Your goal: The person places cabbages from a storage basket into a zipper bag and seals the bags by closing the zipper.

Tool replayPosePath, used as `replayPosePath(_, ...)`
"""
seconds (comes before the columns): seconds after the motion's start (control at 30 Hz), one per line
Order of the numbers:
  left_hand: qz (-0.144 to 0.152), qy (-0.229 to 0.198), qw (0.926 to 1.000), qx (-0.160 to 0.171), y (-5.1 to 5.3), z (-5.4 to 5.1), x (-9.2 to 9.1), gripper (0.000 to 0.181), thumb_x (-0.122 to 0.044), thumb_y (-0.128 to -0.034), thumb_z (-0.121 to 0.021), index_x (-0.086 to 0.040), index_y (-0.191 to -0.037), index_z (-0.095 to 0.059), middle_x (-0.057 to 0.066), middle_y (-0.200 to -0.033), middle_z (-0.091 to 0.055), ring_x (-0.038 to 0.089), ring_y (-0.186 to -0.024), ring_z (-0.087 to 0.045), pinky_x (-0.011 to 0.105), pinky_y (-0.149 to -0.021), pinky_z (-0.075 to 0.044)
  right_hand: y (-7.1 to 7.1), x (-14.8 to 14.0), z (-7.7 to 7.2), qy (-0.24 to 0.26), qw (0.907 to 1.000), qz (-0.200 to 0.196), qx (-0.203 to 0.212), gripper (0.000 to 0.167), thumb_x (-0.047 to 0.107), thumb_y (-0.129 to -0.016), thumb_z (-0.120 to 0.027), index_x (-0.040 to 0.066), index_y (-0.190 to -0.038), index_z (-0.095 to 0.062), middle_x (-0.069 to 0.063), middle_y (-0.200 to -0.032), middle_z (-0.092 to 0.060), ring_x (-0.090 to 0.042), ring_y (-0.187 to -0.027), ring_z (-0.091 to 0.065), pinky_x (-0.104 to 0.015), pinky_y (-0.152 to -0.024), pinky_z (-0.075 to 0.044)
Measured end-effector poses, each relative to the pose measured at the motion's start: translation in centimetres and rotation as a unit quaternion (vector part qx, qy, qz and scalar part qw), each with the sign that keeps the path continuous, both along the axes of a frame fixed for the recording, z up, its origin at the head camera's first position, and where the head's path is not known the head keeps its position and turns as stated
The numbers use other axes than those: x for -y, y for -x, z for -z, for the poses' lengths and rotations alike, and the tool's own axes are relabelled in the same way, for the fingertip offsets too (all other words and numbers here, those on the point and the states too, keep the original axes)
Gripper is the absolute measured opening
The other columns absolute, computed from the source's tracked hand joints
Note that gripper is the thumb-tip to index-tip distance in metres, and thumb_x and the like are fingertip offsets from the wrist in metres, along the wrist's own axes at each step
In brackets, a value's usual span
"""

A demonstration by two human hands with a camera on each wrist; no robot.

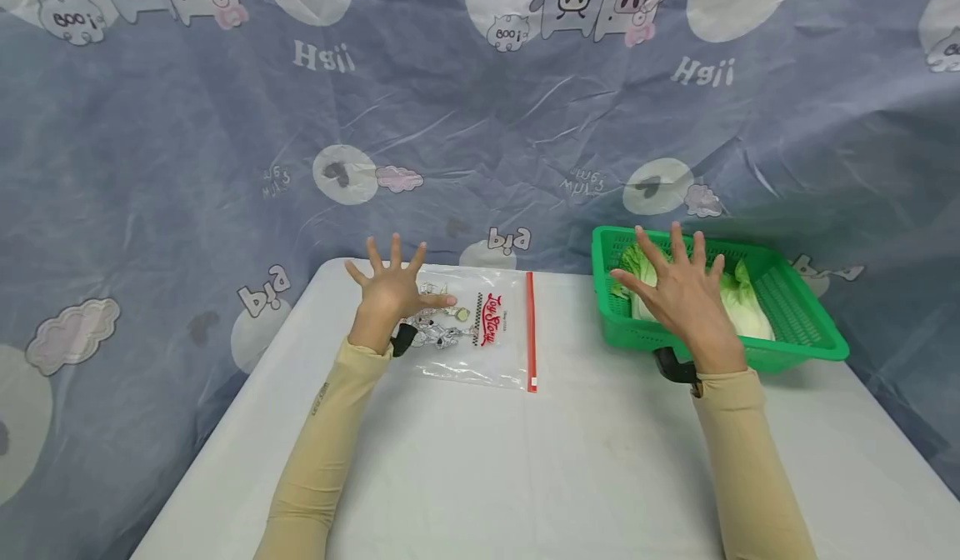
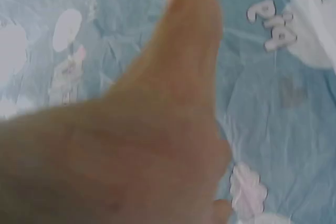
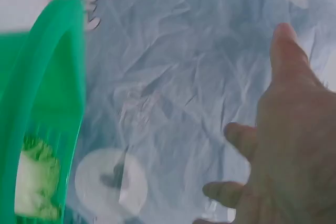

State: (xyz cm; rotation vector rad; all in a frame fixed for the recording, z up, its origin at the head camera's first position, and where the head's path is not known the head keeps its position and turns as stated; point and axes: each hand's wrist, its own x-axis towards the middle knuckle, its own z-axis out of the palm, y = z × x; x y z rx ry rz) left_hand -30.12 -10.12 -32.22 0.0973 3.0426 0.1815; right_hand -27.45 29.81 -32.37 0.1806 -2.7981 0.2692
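Fingers spread wide, the left hand [image 1: 392, 296] is held up in front of a clear plastic bag [image 1: 506, 360] with a red zip edge and red lettering, which lies flat on the table. The right hand [image 1: 686, 297], also with fingers spread, is raised in front of a green basket [image 1: 806, 314] holding pale leafy cabbage [image 1: 750, 314]. Neither hand holds anything. In the left wrist view the left hand [image 2: 157, 124] fills much of the picture, blurred. The right wrist view shows the right hand [image 3: 294, 140] apart from the basket [image 3: 58, 77].
A white table [image 1: 480, 468] extends in front of the person. Behind it and at both sides hangs a blue-grey printed cloth [image 1: 465, 127]. The basket stands at the table's back right, near the cloth.
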Motion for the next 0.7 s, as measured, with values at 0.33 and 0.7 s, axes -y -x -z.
replayPosePath(0.33, 0.087, -0.012, 0.9932, -0.077, 1.1, 3.1, -6.0, 0.082, -0.065, -0.0879, -0.053, -0.012, -0.149, -0.036, 0.024, -0.148, -0.038, 0.044, -0.135, -0.039, 0.057, -0.105, -0.038, -1.2, 4.0, 1.4, 0.149, 0.9759, -0.158, 0.019, 0.072, 0.046, -0.094, -0.058, 0.026, -0.154, -0.024, -0.021, -0.148, -0.037, -0.042, -0.129, -0.045, -0.059, -0.097, -0.043)
replayPosePath(0.7, 0.135, -0.122, 0.9829, -0.03, 3.7, 9.0, -12.9, 0.04, -0.039, -0.0906, -0.066, -0.001, -0.105, -0.063, 0.013, -0.096, -0.07, 0.025, -0.083, -0.068, 0.038, -0.071, -0.054, -2.7, 7.3, 9.7, 0.32, 0.9212, -0.16, 0.154, 0.054, 0.034, -0.087, -0.072, 0.004, -0.123, -0.046, -0.013, -0.11, -0.06, -0.021, -0.092, -0.062, -0.032, -0.074, -0.054)
